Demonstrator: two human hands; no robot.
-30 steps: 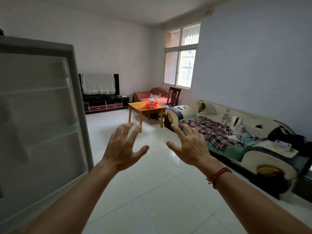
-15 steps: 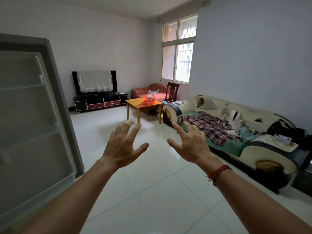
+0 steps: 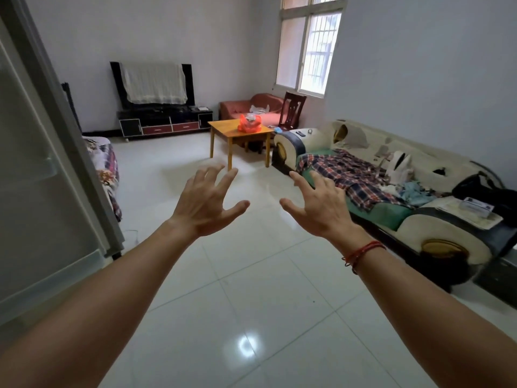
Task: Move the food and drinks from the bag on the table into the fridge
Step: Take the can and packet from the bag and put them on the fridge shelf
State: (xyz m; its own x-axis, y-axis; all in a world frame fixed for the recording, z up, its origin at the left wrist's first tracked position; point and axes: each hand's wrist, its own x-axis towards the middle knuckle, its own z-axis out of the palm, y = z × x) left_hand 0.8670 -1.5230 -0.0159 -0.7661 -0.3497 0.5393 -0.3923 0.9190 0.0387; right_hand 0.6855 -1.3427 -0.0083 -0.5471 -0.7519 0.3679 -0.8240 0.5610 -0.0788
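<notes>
**A:** What are the hands doing?

**B:** Both are stretched out in front. The left hand point(image 3: 205, 208) and the right hand point(image 3: 321, 208) are side by side with a gap between them. They hang in the air over the white floor point(image 3: 251, 303).

**A:** Are the fingers point(image 3: 226, 179) holding something?

**B:** No. They are spread wide on both hands and bent a little at the tips. They hold nothing and touch nothing.

**A:** Where is the bag?

**B:** The red bag point(image 3: 249, 125) is far past the fingertips, in line with the gap between the hands. It sits on the right part of a small wooden worktop point(image 3: 223, 127). It is too far away to tell what is inside.

**A:** And the fridge?

**B:** The fridge door point(image 3: 33, 177) stands open, well to the left of the left fingers.

**A:** What is on the other side?

**B:** A long sofa point(image 3: 436, 231) runs along the wall, to the right of the right fingers. A check shirt point(image 3: 344, 175) lies on it, just past those fingertips. There is a red string point(image 3: 363, 252) round the right wrist.
</notes>
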